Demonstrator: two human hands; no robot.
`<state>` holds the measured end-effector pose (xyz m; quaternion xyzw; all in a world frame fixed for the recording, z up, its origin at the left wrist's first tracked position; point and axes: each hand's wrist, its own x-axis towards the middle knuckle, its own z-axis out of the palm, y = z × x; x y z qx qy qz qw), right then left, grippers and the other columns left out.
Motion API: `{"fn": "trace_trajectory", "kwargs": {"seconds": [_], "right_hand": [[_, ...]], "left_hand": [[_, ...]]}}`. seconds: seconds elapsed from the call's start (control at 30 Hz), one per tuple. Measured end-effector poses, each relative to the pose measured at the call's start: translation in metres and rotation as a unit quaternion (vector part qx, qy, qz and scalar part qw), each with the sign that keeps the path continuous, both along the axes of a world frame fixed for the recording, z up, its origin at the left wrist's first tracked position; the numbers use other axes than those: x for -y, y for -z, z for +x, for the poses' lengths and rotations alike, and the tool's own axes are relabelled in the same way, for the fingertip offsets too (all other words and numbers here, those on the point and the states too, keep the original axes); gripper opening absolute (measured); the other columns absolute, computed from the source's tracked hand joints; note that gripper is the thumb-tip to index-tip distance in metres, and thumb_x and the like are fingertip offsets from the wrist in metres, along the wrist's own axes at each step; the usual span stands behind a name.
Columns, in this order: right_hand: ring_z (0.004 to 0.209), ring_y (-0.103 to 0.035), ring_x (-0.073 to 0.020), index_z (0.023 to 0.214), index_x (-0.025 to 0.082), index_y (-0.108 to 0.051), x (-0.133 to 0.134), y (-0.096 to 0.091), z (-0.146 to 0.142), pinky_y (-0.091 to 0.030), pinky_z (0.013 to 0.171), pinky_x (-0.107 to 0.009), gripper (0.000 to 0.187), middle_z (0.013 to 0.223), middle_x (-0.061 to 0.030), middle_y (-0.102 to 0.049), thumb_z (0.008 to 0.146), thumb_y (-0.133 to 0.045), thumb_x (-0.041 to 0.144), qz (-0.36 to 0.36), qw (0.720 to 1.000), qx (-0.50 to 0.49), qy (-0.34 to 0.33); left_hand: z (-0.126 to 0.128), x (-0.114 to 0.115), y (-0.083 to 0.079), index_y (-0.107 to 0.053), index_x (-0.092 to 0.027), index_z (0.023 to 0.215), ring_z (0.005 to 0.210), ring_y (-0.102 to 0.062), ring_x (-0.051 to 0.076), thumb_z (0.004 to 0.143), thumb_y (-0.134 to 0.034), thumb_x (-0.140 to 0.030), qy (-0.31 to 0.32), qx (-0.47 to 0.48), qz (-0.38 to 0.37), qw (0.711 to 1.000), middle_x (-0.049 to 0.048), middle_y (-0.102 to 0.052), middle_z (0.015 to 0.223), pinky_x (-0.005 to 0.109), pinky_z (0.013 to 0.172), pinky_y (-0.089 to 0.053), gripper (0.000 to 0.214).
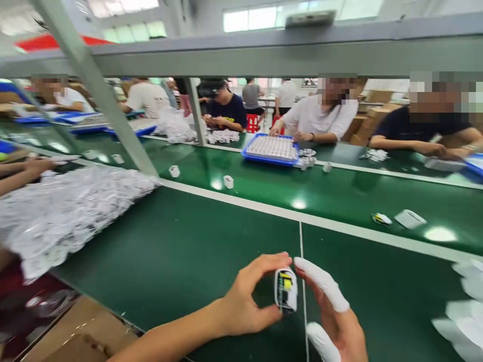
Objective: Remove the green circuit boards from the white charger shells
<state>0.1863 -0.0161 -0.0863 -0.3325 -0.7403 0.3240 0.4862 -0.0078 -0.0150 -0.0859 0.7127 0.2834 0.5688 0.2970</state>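
Observation:
My left hand [245, 301] and my right hand [332, 317] meet low in the middle of the view, above the green bench [181, 251]. Between them is a small white charger shell [286, 290] with a circuit board and a yellow part showing inside. The left thumb and forefinger pinch its left side. The right hand wears white finger cots, and its forefinger touches the shell's right edge from above. Both hands hold the piece just over the bench surface.
A heap of clear bags of white parts [64, 216] lies at left. White shells [468, 306] lie at the right edge. Loose white pieces [409, 218] ride the conveyor belt [339, 196]. Across it, several people work beside a blue tray [270, 150]. A slanted metal post [109, 105] stands at left.

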Motion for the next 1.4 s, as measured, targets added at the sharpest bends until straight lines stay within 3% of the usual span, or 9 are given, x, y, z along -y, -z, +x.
{"fn": "trace_trajectory", "kwargs": {"seconds": [0.1,0.23,0.47,0.67,0.87,0.97,1.1,1.2,1.4], "right_hand": [[0.117,-0.062,-0.031,0.138,0.026,-0.048,-0.002,-0.005,-0.007,-0.055,0.097,-0.047,0.05,0.131,-0.0126,-0.061,0.094,-0.05,0.05,-0.028,0.998,-0.042,-0.026],[0.121,-0.059,-0.0289,0.137,0.027,-0.047,0.004,-0.016,-0.013,-0.05,0.103,-0.047,0.055,0.132,-0.0127,-0.059,0.09,-0.055,0.055,-0.103,0.991,-0.069,-0.054],[0.124,-0.057,-0.0293,0.147,0.031,-0.027,0.015,-0.011,-0.023,-0.056,0.091,-0.043,0.09,0.142,-0.0158,-0.049,0.076,-0.069,0.065,-0.345,0.923,-0.143,-0.091],[0.086,-0.069,-0.02,0.143,0.03,-0.035,0.009,-0.001,-0.025,-0.06,0.072,-0.034,0.081,0.119,-0.0117,-0.063,0.076,-0.073,0.054,-0.34,0.921,-0.161,-0.096],[0.078,-0.069,-0.0179,0.139,0.029,-0.043,-0.001,-0.003,-0.029,-0.06,0.062,-0.028,0.071,0.102,-0.0066,-0.068,0.078,-0.072,0.05,-0.336,0.927,-0.151,-0.072],[0.088,-0.071,-0.0225,0.139,0.026,-0.045,-0.003,-0.006,-0.026,-0.062,0.077,-0.037,0.068,0.106,-0.0094,-0.07,0.081,-0.069,0.052,-0.274,0.955,-0.103,-0.053],[0.105,-0.068,-0.0272,0.139,0.027,-0.048,0.001,-0.007,-0.022,-0.057,0.093,-0.045,0.06,0.116,-0.011,-0.068,0.084,-0.071,0.039,-0.042,0.998,0.026,0.028],[0.101,-0.069,-0.0245,0.141,0.032,-0.046,0.006,-0.006,-0.024,-0.061,0.084,-0.039,0.055,0.114,-0.0089,-0.069,0.09,-0.064,0.022,0.084,0.994,0.056,0.038],[0.095,-0.067,-0.0244,0.143,0.033,-0.045,0.011,-0.003,-0.028,-0.06,0.075,-0.038,0.057,0.115,-0.0111,-0.066,0.091,-0.054,0.011,0.149,0.987,0.044,0.044]], "left_hand": [[0.0,0.003,-0.002,-0.05,-0.021,0.135,0.127,-0.057,0.028,0.081,-0.071,-0.023,0.013,0.011,-0.047,0.999,0.0162,-0.061,0.131,0.04,0.103,-0.053,0.058],[0.0,0.004,-0.002,-0.05,-0.023,0.135,0.126,-0.058,0.029,0.082,-0.071,-0.021,0.009,0.0,-0.04,0.999,0.0161,-0.062,0.131,0.04,0.099,-0.056,0.057],[0.004,0.0,0.005,-0.046,-0.016,0.138,0.128,-0.056,0.029,0.086,-0.065,-0.017,-0.023,-0.081,0.101,0.991,0.0178,-0.066,0.124,0.044,0.102,-0.053,0.056],[0.011,0.001,0.005,-0.048,-0.009,0.135,0.126,-0.058,0.03,0.088,-0.062,-0.016,-0.044,-0.085,0.144,0.985,0.0207,-0.067,0.119,0.042,0.099,-0.056,0.049],[0.012,0.005,0.004,-0.047,-0.012,0.136,0.119,-0.063,0.027,0.084,-0.065,-0.012,-0.097,-0.131,0.128,0.978,0.0164,-0.068,0.117,0.039,0.094,-0.059,0.055],[0.012,0.006,0.006,-0.051,-0.019,0.128,0.109,-0.067,0.025,0.081,-0.068,-0.016,-0.132,-0.107,0.055,0.984,0.0124,-0.067,0.115,0.038,0.088,-0.061,0.05],[0.015,0.006,0.011,-0.05,-0.023,0.111,0.095,-0.067,0.02,0.074,-0.078,-0.02,-0.157,0.002,-0.021,0.987,0.0062,-0.06,0.105,0.03,0.071,-0.061,0.046],[0.018,0.007,0.016,-0.046,-0.024,0.111,0.089,-0.064,0.016,0.073,-0.078,-0.015,-0.147,0.031,-0.01,0.989,0.0034,-0.054,0.103,0.027,0.067,-0.059,0.05],[0.02,0.012,0.019,-0.045,-0.024,0.123,0.095,-0.062,0.016,0.077,-0.07,-0.005,-0.126,0.013,0.076,0.989,0.0051,-0.054,0.107,0.029,0.077,-0.059,0.055]]}}
